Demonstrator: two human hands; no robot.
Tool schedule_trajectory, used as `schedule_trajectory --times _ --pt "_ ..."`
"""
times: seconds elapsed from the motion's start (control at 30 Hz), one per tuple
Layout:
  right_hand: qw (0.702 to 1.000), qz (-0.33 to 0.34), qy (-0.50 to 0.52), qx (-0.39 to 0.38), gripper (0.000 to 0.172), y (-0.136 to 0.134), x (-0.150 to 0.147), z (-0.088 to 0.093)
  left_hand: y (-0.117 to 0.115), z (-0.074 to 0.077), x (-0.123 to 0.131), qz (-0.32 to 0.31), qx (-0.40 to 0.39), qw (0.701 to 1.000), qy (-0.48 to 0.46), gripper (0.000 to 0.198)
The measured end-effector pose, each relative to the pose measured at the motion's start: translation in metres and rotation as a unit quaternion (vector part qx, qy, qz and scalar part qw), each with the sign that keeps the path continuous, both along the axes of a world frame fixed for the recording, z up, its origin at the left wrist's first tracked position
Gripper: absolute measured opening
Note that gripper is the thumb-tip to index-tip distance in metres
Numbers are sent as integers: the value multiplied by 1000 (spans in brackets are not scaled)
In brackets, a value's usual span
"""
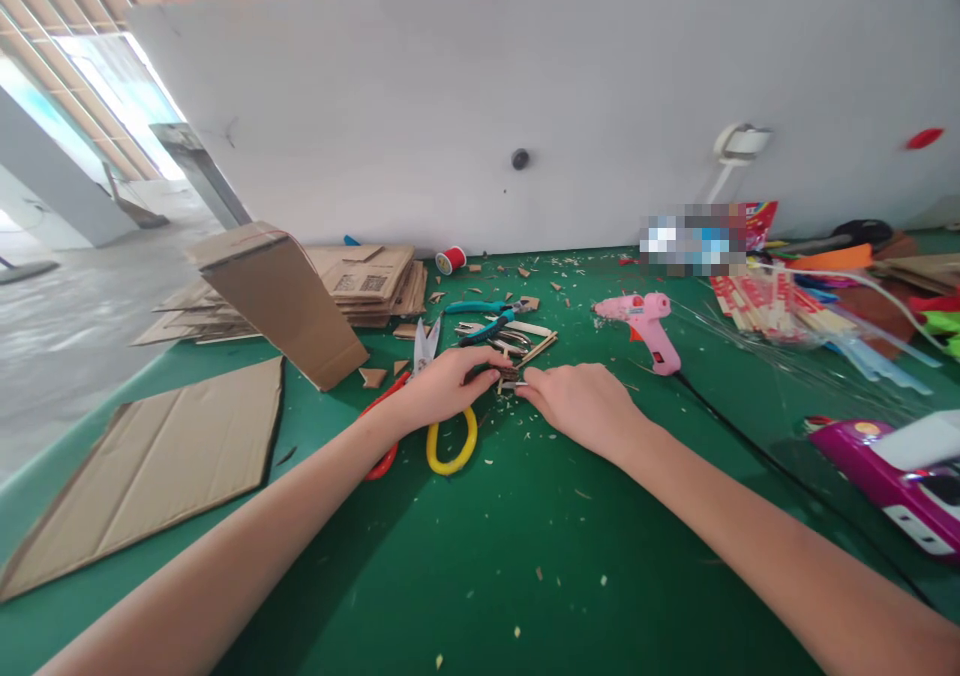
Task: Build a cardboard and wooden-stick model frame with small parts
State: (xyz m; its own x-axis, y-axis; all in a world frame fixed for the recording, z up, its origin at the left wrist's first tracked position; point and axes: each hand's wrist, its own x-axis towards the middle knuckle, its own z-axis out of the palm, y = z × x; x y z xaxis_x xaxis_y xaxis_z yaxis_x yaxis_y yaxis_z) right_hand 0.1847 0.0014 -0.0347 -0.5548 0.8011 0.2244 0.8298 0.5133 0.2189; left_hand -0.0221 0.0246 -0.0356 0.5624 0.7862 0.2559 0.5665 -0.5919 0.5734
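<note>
Head view: a small brown piece (510, 373) sits at the centre of the work, just above the green tabletop (555, 576); whether it touches the surface cannot be told. Taking that piece as the middle of a clock, the left hand (450, 388) comes in from nine o'clock, its thumb and fingertips pinched on it. The right hand (581, 403) comes in from between three and four, fingers curled together and clamped on a thin pale rod (518, 384) that points at the piece; what the rod is cannot be made out.

Close by at one o'clock lie thin wooden sticks (538, 350). Near eleven are teal-handled pliers (480, 307), their head pointing right. The scissors (451, 471) lie open partly under the left hand, blades toward ten, yellow loop toward seven.

Farther out, a red spool of thread (451, 260) rests at eleven, and stacked cardboard (375, 281) at ten. A folded cardboard box (289, 306) stands tilted between nine and ten, with a flat cardboard sheet (172, 461) between eight and nine. A pink glue gun (637, 314) lies between two and three, bundled sticks (772, 308) well beyond it. A magenta device (862, 456) is between three and four. The white panel (450, 116) spans twelve.
</note>
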Motion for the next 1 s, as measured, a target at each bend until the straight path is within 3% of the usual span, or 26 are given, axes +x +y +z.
schedule_trajectory --times 0.1,0.3,0.57,0.77,1.0 --pt "1000 15 -11 -6 30 0 -1 1 0 0 -1 2 -4 1000 1 28" --pt "999 -22 21 19 34 -1 -1 -4 0 -1 -2 3 -11 1000 1 29" --pt "1000 8 -2 0 34 2 0 0 -3 4 -2 -2 5 1000 9 27" --pt "1000 -19 23 -3 34 2 0 -3 -1 1 -3 -7 11 1000 16 27" --pt "999 21 8 -47 35 10 3 3 -2 1 -2 -17 20 1000 14 27"
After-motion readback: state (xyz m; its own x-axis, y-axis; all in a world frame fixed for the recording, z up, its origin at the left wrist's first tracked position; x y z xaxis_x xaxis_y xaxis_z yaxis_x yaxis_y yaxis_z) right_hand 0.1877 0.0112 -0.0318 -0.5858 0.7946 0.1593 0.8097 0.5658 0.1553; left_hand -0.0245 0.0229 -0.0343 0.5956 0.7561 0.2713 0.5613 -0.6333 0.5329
